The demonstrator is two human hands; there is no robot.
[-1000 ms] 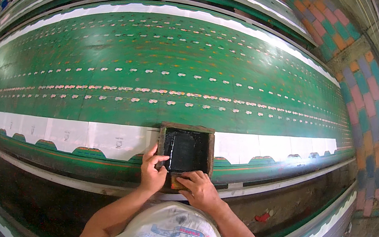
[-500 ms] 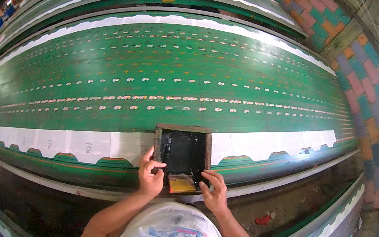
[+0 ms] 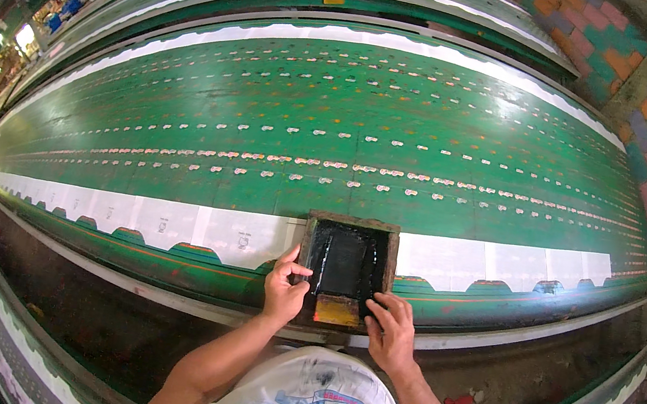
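With my left fingers (image 3: 297, 271) pinching the wooden frame (image 3: 354, 221) over the near white sheets (image 3: 193, 224) on the green surface (image 3: 390, 208), my right fingers (image 3: 392, 303) rest bent at its side, grip unclear. Leftward sheets bear prints; nearby rightward ones look plain, probably remaining.

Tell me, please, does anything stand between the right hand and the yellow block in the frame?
Nothing visible does. The right hand is at the right wall of the frame, its fingertips over that edge. Beside them lies the yellow block, with only a narrow dark gap between.
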